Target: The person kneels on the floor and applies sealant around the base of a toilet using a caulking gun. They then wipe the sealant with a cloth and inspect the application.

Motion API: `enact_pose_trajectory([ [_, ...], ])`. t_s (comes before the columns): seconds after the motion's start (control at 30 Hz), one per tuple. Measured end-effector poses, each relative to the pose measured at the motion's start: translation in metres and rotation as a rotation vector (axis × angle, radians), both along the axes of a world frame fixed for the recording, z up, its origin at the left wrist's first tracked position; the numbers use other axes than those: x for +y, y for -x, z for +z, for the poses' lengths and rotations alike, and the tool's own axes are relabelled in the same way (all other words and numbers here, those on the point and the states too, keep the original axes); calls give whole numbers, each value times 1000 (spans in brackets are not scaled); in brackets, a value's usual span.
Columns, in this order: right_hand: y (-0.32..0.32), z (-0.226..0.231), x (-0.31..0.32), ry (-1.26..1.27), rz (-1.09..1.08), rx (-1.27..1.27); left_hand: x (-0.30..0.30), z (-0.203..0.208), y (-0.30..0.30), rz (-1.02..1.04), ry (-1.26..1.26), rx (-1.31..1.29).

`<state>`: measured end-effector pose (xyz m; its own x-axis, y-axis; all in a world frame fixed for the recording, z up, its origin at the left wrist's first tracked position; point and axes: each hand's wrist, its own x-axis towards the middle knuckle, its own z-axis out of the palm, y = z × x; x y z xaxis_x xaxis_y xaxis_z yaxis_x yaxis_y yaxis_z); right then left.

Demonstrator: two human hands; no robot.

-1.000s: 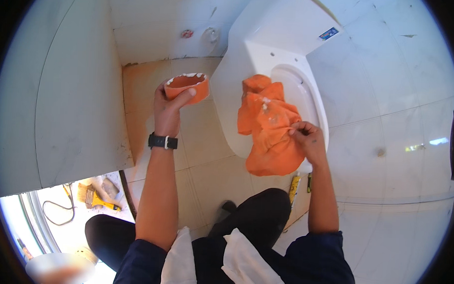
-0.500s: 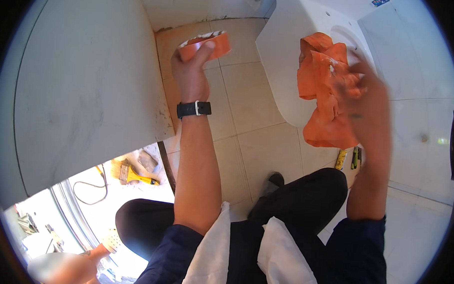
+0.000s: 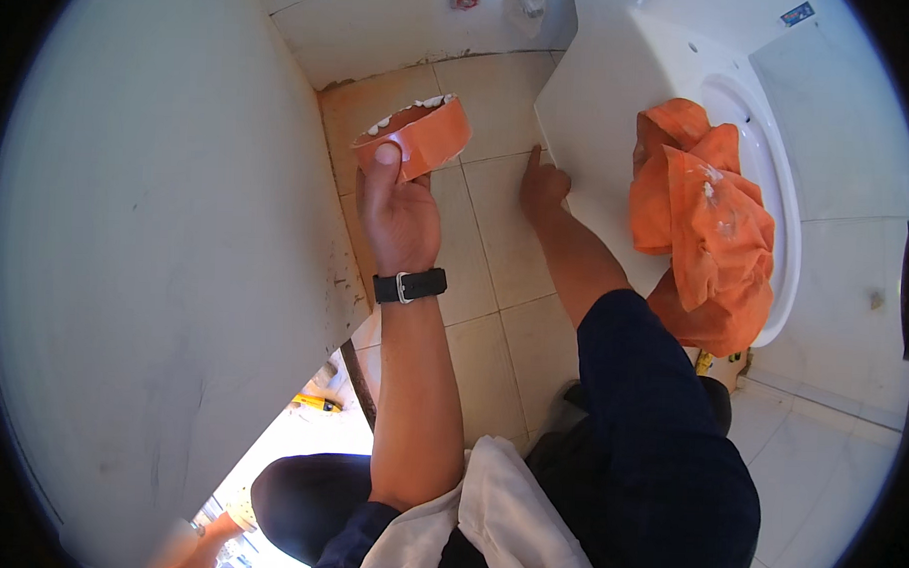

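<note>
My left hand (image 3: pixel 405 217) is closed round a shallow orange ring-shaped piece (image 3: pixel 434 140), its thumb pressed on the near wall. White paste sits in lumps along the piece's upper rim. My right hand (image 3: pixel 547 187) is low by the foot of a white washbasin's (image 3: pixel 791 236) smooth side, over the floor tiles (image 3: pixel 467 224). Its index finger points away from me, its tip beside the basin's base; the other fingers are curled and partly hidden, with nothing visible in them. A crumpled orange cloth (image 3: pixel 721 258) with white smears hangs over the basin's near side.
A large pale panel (image 3: pixel 156 224) fills the left side. Beyond its lower edge lies a yellow brush handle (image 3: pixel 317 403). Another person's arm (image 3: pixel 215 542) shows at lower left. A red valve knob (image 3: pixel 465 0) is on the far wall. A yellow tool (image 3: pixel 705 362) lies below the cloth.
My right hand has left the orange cloth and moved left, down to the basin's base. The cloth stays on the basin. The orange piece remains in my left hand, and the view has shifted.
</note>
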<state>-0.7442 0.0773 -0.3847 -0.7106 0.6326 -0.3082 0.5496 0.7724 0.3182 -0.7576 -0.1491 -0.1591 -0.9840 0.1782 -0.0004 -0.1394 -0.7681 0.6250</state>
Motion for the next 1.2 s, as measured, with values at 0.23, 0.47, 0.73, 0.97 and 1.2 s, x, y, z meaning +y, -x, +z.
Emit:
enact_pose_trajectory([
  [0.23,40,11,25,6,-109,-113,4,-4,13,-54,27,46],
  [0.47,41,5,25,-13,-133,-89,3,-16,18,-101,14,70],
  [0.73,26,17,9,-8,-164,-144,3,-17,19,-105,0,47],
  [0.97,-2,16,0,28,-257,-79,3,-13,18,-122,-28,42],
  [1.2,-12,14,-4,52,-233,-159,5,-4,12,-145,-40,37],
])
